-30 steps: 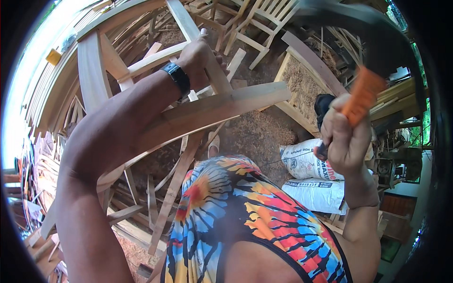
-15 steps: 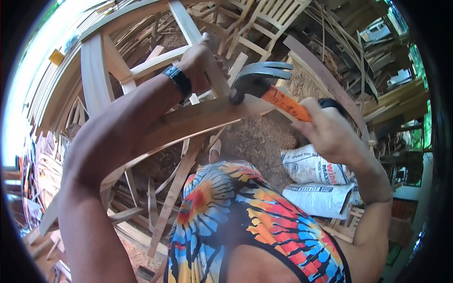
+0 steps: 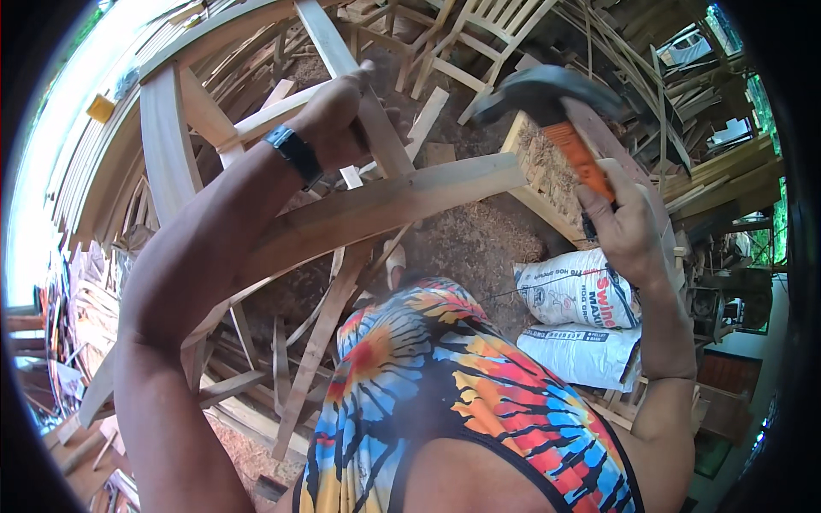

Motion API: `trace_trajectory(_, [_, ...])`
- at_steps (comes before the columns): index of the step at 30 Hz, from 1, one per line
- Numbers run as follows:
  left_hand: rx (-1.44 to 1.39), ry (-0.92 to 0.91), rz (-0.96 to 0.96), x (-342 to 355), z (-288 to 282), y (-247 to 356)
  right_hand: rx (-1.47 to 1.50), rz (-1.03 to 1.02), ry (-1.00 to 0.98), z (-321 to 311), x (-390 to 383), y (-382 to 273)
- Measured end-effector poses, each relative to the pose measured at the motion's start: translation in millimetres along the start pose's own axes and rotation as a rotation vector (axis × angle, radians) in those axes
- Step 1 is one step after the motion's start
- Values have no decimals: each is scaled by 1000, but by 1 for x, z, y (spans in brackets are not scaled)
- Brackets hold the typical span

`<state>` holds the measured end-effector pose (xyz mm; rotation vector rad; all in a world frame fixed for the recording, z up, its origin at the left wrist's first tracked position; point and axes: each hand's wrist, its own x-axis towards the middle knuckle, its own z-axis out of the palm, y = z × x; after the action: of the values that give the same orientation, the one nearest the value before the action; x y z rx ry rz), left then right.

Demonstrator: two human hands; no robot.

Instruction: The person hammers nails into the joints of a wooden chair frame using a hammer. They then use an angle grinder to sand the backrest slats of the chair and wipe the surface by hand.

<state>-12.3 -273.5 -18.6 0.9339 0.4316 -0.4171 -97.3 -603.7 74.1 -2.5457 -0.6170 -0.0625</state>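
Note:
My left hand (image 3: 332,118), below a dark wristwatch (image 3: 292,154), is closed round an upright piece (image 3: 386,152) of a pale wooden frame (image 3: 167,137). That piece meets a long crosswise board (image 3: 436,190), which runs under my left forearm. My right hand (image 3: 624,222) grips a claw hammer (image 3: 571,152) by its orange handle. The motion-blurred dark head is up above and right of the board's end, apart from it.
Slatted wooden chairs (image 3: 475,60) stand at the back among stacked timber (image 3: 90,171). A wood-edged bed of shavings (image 3: 547,184) lies to the right, above two white sacks (image 3: 575,355). Loose strips lie lower left; sawdust covers the floor (image 3: 492,231).
The hammer swung from raised at the upper right down onto the joint, and now has lifted away up and to the right. My left hand has stayed on the frame.

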Motion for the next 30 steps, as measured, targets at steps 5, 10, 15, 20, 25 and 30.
trace_trajectory(5, [490,-166,7,-20,-16,21,242,142,167,3,-2,66])
trace_trajectory(10, [1306,-151,133,-70,-12,7,683,296,5,35,27,134])
trace_trajectory(15, [1374,-19,118,-76,-3,-5,867,440,-286,95,69,199])
trace_trajectory(20, [817,368,135,-77,-13,-17,849,407,-505,124,111,230])
trace_trajectory(25, [708,627,285,-51,9,-13,808,316,-622,154,136,234])
trace_trajectory(30, [778,671,253,28,5,40,840,119,-679,166,168,223])
